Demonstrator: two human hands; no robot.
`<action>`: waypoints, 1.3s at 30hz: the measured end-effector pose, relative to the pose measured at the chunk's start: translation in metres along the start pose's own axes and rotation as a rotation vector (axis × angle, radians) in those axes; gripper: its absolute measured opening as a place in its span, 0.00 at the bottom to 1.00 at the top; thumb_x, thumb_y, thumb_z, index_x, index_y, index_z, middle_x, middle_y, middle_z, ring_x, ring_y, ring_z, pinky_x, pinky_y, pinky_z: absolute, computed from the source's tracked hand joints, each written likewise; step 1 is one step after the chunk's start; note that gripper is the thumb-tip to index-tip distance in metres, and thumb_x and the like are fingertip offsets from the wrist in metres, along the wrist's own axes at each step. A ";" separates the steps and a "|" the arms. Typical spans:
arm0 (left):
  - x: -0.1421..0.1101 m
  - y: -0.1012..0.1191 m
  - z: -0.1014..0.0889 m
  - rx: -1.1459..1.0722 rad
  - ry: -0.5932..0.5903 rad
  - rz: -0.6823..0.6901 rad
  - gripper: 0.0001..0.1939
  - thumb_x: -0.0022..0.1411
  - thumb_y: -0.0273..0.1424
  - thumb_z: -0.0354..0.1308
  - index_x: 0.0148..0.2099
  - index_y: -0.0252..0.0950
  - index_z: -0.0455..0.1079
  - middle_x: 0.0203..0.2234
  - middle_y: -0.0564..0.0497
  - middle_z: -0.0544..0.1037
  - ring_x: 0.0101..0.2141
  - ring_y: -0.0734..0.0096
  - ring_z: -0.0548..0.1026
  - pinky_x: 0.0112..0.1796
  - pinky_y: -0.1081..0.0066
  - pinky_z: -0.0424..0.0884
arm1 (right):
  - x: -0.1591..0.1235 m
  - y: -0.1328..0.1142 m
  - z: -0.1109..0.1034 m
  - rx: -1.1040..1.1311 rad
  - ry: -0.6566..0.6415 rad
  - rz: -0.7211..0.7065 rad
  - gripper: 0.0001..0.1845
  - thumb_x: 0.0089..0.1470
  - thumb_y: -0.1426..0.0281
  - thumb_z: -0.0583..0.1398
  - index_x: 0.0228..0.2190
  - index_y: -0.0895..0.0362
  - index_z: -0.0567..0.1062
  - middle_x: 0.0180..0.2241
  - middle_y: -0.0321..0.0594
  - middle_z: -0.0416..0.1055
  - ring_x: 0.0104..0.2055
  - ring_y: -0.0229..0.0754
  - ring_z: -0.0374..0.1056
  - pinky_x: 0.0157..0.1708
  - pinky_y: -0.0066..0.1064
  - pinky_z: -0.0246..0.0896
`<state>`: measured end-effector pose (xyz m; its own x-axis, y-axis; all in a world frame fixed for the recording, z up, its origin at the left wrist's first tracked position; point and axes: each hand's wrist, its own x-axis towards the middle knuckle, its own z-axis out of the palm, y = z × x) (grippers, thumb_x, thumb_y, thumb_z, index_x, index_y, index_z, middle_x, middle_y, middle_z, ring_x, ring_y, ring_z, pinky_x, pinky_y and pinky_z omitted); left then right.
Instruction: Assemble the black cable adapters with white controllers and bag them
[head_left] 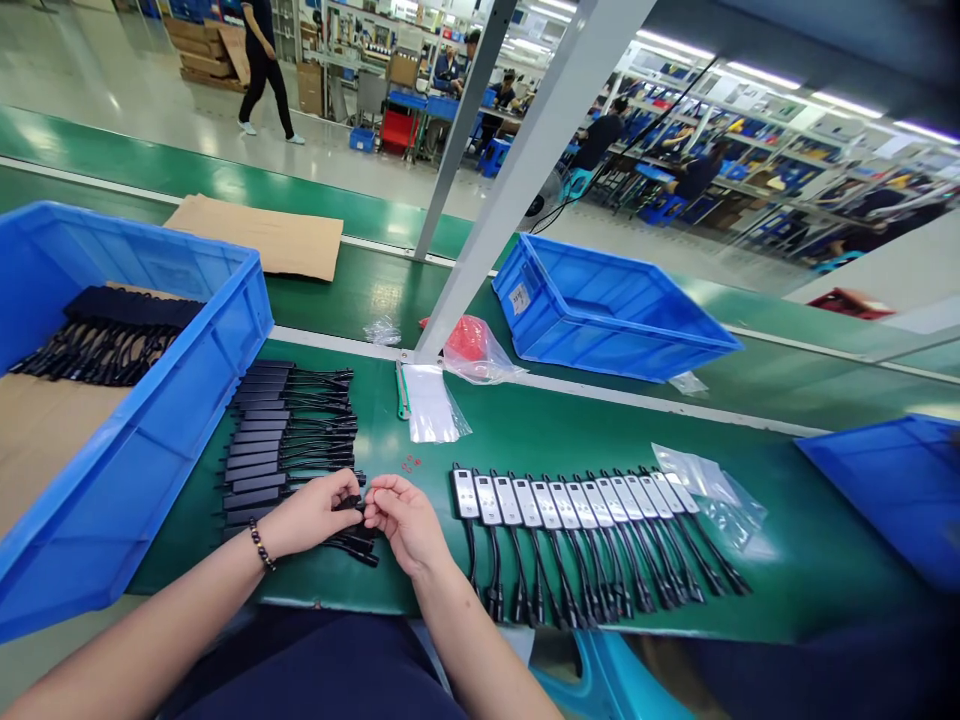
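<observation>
My left hand (pixel 315 512) and my right hand (pixel 405 520) meet over the green mat, both pinched on a small black cable part (pixel 352 503) at the near end of a stack of black adapters (pixel 277 430) with cables. A bead bracelet (pixel 260 545) circles my left wrist. To the right lies a row of several adapters with silver labelled faces (pixel 570 500), their black cables trailing toward me.
A big blue bin (pixel 172 400) at left holds more black cables on cardboard. Another blue bin (pixel 600 305) sits beyond, a third (pixel 892 480) at right. Clear plastic bags (pixel 435 400), a red-filled bag (pixel 469 345) and a slanted grey post (pixel 517 170) stand behind. People work in the background.
</observation>
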<state>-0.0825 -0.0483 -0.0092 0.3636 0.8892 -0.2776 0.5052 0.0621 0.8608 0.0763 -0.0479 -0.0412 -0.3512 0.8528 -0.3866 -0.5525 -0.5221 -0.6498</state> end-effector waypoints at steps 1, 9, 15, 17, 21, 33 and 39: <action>0.002 -0.002 -0.001 -0.027 -0.006 0.001 0.09 0.53 0.34 0.53 0.38 0.37 0.64 0.27 0.55 0.70 0.28 0.73 0.66 0.30 0.74 0.62 | 0.000 0.000 -0.002 0.002 0.015 -0.001 0.12 0.38 0.71 0.66 0.28 0.60 0.71 0.22 0.36 0.71 0.21 0.32 0.65 0.21 0.23 0.64; 0.005 0.000 -0.007 -0.179 -0.037 -0.045 0.11 0.59 0.38 0.47 0.32 0.36 0.64 0.20 0.57 0.68 0.21 0.77 0.62 0.25 0.75 0.59 | 0.004 0.000 -0.006 0.047 -0.026 -0.015 0.08 0.40 0.74 0.64 0.23 0.59 0.69 0.22 0.36 0.70 0.20 0.31 0.64 0.19 0.21 0.61; 0.006 0.000 -0.006 -0.154 -0.027 -0.056 0.12 0.58 0.37 0.48 0.29 0.35 0.65 0.18 0.56 0.70 0.23 0.74 0.65 0.29 0.74 0.60 | 0.008 0.005 -0.007 0.027 -0.012 -0.010 0.09 0.41 0.72 0.65 0.27 0.60 0.71 0.20 0.34 0.69 0.17 0.29 0.61 0.16 0.19 0.59; 0.007 -0.001 -0.006 -0.151 -0.021 -0.056 0.12 0.58 0.37 0.48 0.28 0.35 0.65 0.18 0.56 0.70 0.24 0.74 0.65 0.30 0.74 0.60 | 0.009 0.005 -0.007 0.022 0.007 0.013 0.11 0.40 0.71 0.66 0.27 0.61 0.72 0.20 0.34 0.69 0.18 0.30 0.62 0.17 0.20 0.60; 0.007 -0.003 -0.007 -0.176 -0.024 -0.065 0.08 0.57 0.33 0.48 0.31 0.35 0.65 0.21 0.56 0.70 0.24 0.75 0.64 0.29 0.74 0.60 | 0.010 0.005 -0.007 0.015 0.023 0.042 0.10 0.38 0.71 0.66 0.26 0.62 0.72 0.20 0.36 0.70 0.19 0.31 0.63 0.18 0.21 0.62; 0.008 -0.006 -0.006 -0.258 -0.032 -0.084 0.04 0.52 0.29 0.50 0.32 0.35 0.63 0.21 0.56 0.70 0.25 0.73 0.68 0.29 0.73 0.62 | 0.011 0.007 0.000 -0.087 -0.013 0.034 0.11 0.39 0.68 0.66 0.24 0.61 0.70 0.20 0.35 0.70 0.15 0.28 0.60 0.14 0.19 0.57; 0.009 -0.008 -0.005 -0.232 -0.022 -0.095 0.03 0.52 0.30 0.50 0.30 0.36 0.61 0.21 0.56 0.71 0.25 0.73 0.68 0.28 0.73 0.61 | 0.008 0.010 0.006 -0.290 0.025 -0.060 0.11 0.41 0.67 0.64 0.22 0.61 0.69 0.18 0.34 0.68 0.15 0.28 0.59 0.15 0.20 0.56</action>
<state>-0.0876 -0.0389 -0.0167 0.3414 0.8643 -0.3694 0.3459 0.2499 0.9044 0.0632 -0.0463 -0.0469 -0.3040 0.8838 -0.3557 -0.3309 -0.4481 -0.8305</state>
